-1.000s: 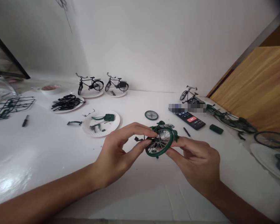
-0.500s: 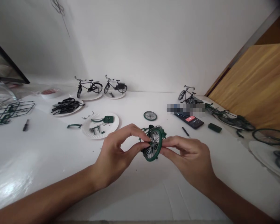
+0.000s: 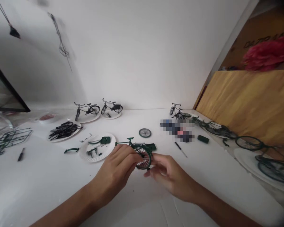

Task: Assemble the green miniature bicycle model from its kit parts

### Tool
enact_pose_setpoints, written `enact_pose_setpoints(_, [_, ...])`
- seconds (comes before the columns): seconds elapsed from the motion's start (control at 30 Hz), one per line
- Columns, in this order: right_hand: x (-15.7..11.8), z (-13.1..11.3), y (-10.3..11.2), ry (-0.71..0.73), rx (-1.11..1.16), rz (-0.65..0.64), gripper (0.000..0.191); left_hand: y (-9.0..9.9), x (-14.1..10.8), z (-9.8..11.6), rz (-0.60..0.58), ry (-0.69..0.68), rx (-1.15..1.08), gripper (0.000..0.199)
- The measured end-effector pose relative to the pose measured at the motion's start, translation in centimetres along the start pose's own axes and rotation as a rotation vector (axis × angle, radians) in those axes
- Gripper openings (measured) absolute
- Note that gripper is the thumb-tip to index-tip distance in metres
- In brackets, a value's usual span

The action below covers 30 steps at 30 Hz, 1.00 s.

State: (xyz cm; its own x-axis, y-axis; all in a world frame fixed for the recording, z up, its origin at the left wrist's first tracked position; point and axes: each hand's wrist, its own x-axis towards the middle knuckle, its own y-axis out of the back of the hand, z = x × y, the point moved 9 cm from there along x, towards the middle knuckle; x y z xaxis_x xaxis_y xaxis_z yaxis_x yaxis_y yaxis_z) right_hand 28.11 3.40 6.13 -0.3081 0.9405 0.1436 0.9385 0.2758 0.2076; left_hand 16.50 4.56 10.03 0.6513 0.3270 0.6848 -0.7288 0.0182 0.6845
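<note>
The left hand (image 3: 118,165) has the green model bicycle (image 3: 126,142), fingers and thumb closed in on its spoked wheel (image 3: 145,157). Over on the far side of that wheel, the right hand (image 3: 171,175) is right up against it, fingers curled and the thumb apart, low beside the tyre; whether it truly grips, I cannot tell. The bicycle is front and centre, held above the white surface (image 3: 146,205), saddle up.

Just beyond it lies a loose wheel (image 3: 144,132), flat on the surface. To the left, a white paper plate (image 3: 83,153) carries green parts, among them a boxy piece (image 3: 105,140), with a curved green strip (image 3: 71,150) just beside the plate. To the right, a thin screwdriver (image 3: 181,149) lies aslant, and past it a green block (image 3: 203,139).

Along the back, two black bicycles stand upright on plates, the left one (image 3: 87,109) and its neighbour (image 3: 112,107) with a dark bag by the rear wheel. A pile of black parts (image 3: 63,130) fills another plate nearer the front.
</note>
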Motion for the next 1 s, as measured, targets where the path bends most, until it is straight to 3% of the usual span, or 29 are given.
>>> enact_pose_setpoints(0.1, [0.2,0.6,-0.8,-0.028,0.172,-0.094,0.04,-0.1,0.2,0.5,-0.035,-0.059,0.067,0.019])
enact_pose_setpoints(0.23, [0.9,2.2,0.3,-0.068,0.169,0.015,0.027,-0.8,0.5,2.1,-0.123,-0.182,0.129,0.024])
enact_pose_setpoints(0.33, [1.2,2.3,1.1,-0.017,0.096,0.077,0.015,-1.0,0.6,3.4,-0.119,-0.305,0.276,0.027])
enact_pose_setpoints(0.43, [1.2,1.8,1.5,0.04,0.038,0.113,0.018,-1.5,0.4,4.2,-0.093,-0.438,0.439,0.021])
enact_pose_setpoints(0.6, [1.6,0.8,2.2,0.107,-0.045,0.157,0.016,-2.3,0.5,3.9,-0.069,-0.576,0.566,0.015])
enact_pose_setpoints(0.8, [3.5,0.8,2.8,0.091,-0.05,0.101,0.019,-2.6,1.3,3.2,-0.074,-0.702,0.594,0.016])
enact_pose_setpoints(0.9, [4.9,0.5,3.4,0.068,-0.03,0.108,0.022,-2.2,1.8,2.4,-0.043,-0.694,0.613,0.015])
enact_pose_setpoints(1.0, [6.1,0.2,3.6,0.044,0.017,0.141,0.024,-1.3,2.2,1.1,0.002,-0.591,0.633,0.015])
